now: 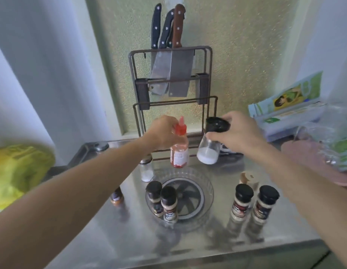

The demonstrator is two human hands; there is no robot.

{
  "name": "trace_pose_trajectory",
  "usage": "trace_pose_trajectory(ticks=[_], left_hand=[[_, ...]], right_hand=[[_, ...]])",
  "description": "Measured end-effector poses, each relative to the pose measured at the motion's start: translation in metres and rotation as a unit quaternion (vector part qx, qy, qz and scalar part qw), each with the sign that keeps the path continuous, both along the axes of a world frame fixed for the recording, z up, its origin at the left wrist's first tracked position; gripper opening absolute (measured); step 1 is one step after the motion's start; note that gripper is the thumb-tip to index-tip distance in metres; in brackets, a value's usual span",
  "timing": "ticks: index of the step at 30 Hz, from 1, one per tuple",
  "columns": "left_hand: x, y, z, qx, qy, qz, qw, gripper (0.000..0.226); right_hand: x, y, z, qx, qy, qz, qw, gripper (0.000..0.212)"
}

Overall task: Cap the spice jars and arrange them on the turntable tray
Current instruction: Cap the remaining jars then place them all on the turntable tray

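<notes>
My left hand (162, 133) holds a red-capped squeeze bottle (179, 151) in the air above the clear turntable tray (208, 188). Beside it my right hand (240, 131) grips a tilted glass grinder jar (209, 152) with a black top and white powder, also lifted. Two black-capped spice jars (168, 202) stand at the tray's left side. Two more black-capped jars (254, 203) stand on the steel counter to the tray's right. A small shaker with white powder (146, 169) stands behind the tray on the left. A small brown jar (116, 197) peeks out under my left forearm.
A metal knife rack (169, 74) with several knives stands against the back wall. Boxes and a plastic bag (296, 113) crowd the right side, with a pink board (312, 158) under them. A yellow bag (19, 169) lies at the left. The steel counter's front edge (188, 259) runs along the bottom.
</notes>
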State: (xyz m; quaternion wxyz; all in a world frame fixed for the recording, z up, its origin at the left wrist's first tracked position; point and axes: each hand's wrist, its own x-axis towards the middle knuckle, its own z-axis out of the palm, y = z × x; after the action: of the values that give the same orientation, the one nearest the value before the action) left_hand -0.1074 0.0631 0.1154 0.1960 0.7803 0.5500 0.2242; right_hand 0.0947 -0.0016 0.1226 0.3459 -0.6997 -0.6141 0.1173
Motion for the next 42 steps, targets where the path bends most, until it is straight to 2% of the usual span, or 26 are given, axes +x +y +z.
trace_pose_trajectory(ticks=[7, 12, 18, 24, 27, 29, 31, 33, 35, 37, 42], left_hand=[[-0.033, -0.002, -0.039, -0.035, 0.031, 0.021, 0.999, 0.027], [-0.040, 0.002, -0.057, -0.042, 0.015, 0.032, 0.998, 0.029], [-0.044, 0.001, -0.064, -0.016, 0.021, 0.042, 0.999, 0.032], [-0.053, -0.006, -0.051, -0.072, 0.016, 0.021, 0.997, 0.054], [-0.082, -0.009, -0.033, -0.078, -0.026, 0.028, 0.996, 0.059], [-0.114, -0.004, -0.026, -0.037, -0.050, 0.067, 0.996, 0.055], [-0.148, 0.006, -0.026, 0.035, -0.054, 0.128, 0.990, 0.041], [-0.180, 0.022, -0.033, 0.093, -0.018, 0.187, 0.978, 0.030], [-0.205, 0.038, -0.043, 0.112, 0.047, 0.228, 0.966, 0.036], [-0.223, 0.053, -0.055, 0.093, 0.085, 0.250, 0.960, 0.052], [-0.244, 0.083, -0.087, 0.002, 0.083, 0.235, 0.969, 0.076]], right_hand=[[-0.068, 0.024, -0.040, -0.070, -0.039, 0.038, 0.996, 0.042], [-0.074, 0.037, -0.068, -0.082, -0.059, 0.012, 0.995, 0.055], [-0.075, 0.038, -0.083, -0.092, -0.050, 0.017, 0.994, 0.053], [-0.080, 0.034, -0.080, -0.133, -0.052, 0.029, 0.989, 0.079], [-0.080, 0.026, -0.060, -0.130, -0.069, 0.036, 0.988, 0.096], [-0.084, 0.021, -0.039, -0.044, -0.093, 0.032, 0.994, 0.089], [-0.098, 0.016, -0.014, 0.055, -0.117, 0.049, 0.990, 0.070], [-0.122, 0.015, 0.004, 0.107, -0.140, 0.106, 0.979, 0.051], [-0.153, 0.022, 0.008, 0.110, -0.171, 0.177, 0.963, 0.040], [-0.182, 0.036, -0.001, 0.084, -0.228, 0.230, 0.942, 0.035], [-0.222, 0.076, -0.034, -0.015, -0.395, 0.231, 0.889, 0.032]])
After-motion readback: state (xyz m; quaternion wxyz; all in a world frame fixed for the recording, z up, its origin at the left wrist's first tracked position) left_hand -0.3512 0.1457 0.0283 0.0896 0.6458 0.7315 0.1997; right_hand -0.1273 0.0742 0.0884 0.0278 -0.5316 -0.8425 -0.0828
